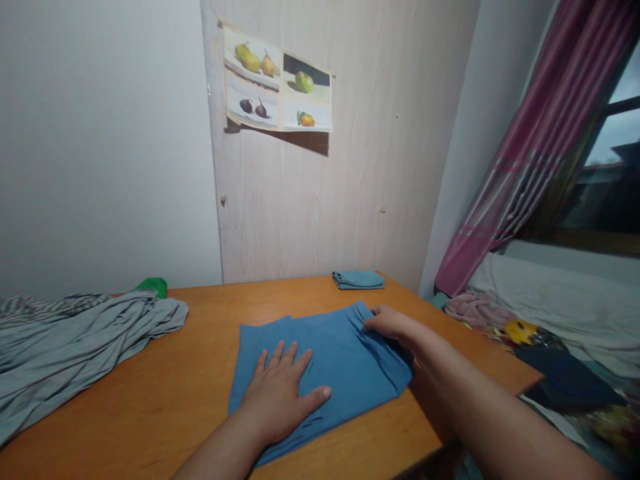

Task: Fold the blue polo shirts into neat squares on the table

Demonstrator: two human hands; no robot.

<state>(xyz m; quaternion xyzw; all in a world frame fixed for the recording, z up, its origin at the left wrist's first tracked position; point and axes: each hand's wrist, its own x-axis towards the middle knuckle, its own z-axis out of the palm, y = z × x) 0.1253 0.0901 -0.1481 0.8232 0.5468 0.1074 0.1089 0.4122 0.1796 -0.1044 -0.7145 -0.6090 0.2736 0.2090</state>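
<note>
A pair of blue shorts point(340, 373) lies folded and mostly flat on the wooden table, with what looks like the gathered waistband at its right end. My left hand point(283, 393) rests palm down on the left part of the cloth, fingers spread. At the right end, my right hand point(387, 321) pinches the upper corner of the waistband between thumb and fingers. Some of the fabric below that hand is bunched and creased. My right forearm hides part of the table's right side.
Grey clothing point(100, 347) is heaped on the left of the orange-brown table point(200, 393), a green cloth point(153, 287) behind it. A folded teal cloth point(359, 280) lies at the back edge. Beyond the right edge are a pink curtain point(520, 147) and piled fabrics.
</note>
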